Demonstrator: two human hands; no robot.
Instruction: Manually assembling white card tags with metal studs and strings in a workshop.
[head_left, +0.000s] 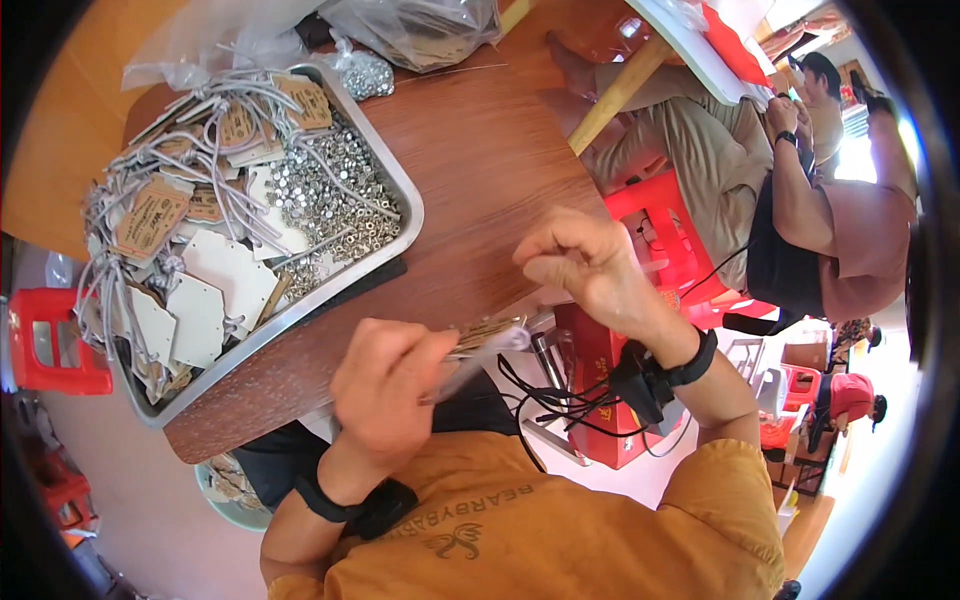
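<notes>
By the brown wooden worktop [490, 130], left hand [385, 385] pinches flat brown cardboard [482, 337]; right hand [592, 275], can't tell. Card-handling, I'd guess; next needs steadiness.

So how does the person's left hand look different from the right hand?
The left hand holds a brown card piece; in the right hand, I can't clearly make out anything. The left hand is lower in the picture than the right hand. Both wrists wear black straps.
</notes>
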